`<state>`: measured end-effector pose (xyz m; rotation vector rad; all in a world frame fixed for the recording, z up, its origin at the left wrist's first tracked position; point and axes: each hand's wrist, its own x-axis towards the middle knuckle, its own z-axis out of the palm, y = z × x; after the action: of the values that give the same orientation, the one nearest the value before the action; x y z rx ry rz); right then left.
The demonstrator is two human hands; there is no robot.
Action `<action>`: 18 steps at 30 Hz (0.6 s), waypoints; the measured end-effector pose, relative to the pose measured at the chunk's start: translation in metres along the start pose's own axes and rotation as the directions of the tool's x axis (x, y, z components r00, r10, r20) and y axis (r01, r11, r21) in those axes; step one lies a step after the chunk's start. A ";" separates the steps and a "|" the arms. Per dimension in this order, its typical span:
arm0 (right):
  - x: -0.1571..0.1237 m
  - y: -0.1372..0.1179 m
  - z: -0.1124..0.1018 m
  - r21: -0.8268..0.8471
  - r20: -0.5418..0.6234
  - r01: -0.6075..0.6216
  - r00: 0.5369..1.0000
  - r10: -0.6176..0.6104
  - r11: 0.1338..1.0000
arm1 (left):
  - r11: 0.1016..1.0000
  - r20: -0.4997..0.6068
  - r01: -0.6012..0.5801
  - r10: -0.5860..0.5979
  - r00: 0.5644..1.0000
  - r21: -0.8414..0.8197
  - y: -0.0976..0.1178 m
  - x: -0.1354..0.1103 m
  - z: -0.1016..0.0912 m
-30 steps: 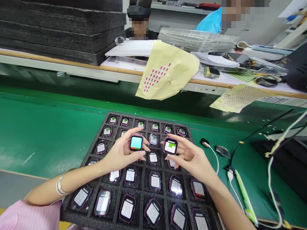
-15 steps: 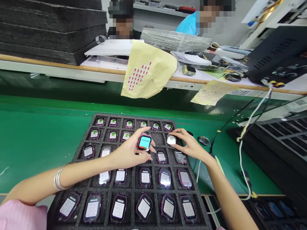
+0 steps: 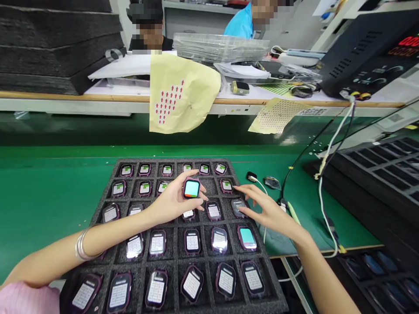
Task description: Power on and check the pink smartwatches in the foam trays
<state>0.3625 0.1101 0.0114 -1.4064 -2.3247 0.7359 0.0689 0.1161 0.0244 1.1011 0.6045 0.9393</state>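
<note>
- Head view: the left hand (image 3: 172, 204) is closed in a pinch, thumb and fingertips gripping a purple-cased watch body with a lit teal and orange screen (image 3: 191, 189), screen turned up.
- This watch is held just above the black foam tray of square compartments (image 3: 173, 161), over its second row from the far edge and beside an empty compartment (image 3: 210, 186).
- The right hand (image 3: 266, 211) is open, palm down and fingers spread, and holds nothing. It hovers at the tray's right side.
- Its fingertips are just beside a dark-screened purple watch (image 3: 238, 205) in the third row; whether they touch it cannot be told.
- Most other compartments hold purple watches with white grid screens; one teal-screened watch (image 3: 247, 237) lies below the right hand.
- The tray rests on the green table (image 3: 49, 192).
- A white cable with a black puck end (image 3: 252, 176) lies just right of the tray.
- A silver bangle (image 3: 81, 244) circles the left wrist.
</note>
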 end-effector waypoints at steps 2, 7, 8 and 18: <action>-0.005 0.000 0.005 -0.002 0.006 0.004 1.000 -0.004 1.000 | 1.000 0.005 -0.002 0.002 1.000 0.011 -0.002 0.003 0.001; -0.010 0.003 0.009 -0.003 -0.001 0.013 1.000 -0.013 1.000 | 1.000 0.015 0.014 -0.015 1.000 0.020 -0.008 0.009 0.003; -0.011 0.004 0.007 -0.003 0.010 0.015 1.000 -0.015 1.000 | 1.000 0.022 0.019 -0.020 1.000 0.022 -0.009 0.010 0.004; 0.003 0.007 -0.004 -0.084 0.184 0.020 0.983 -0.004 0.996 | 0.623 0.135 -0.188 0.132 0.982 0.760 -0.036 0.039 -0.002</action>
<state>0.3685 0.1162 0.0110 -1.4128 -2.5310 0.8030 0.0981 0.1457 -0.0088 1.9890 0.9053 0.7891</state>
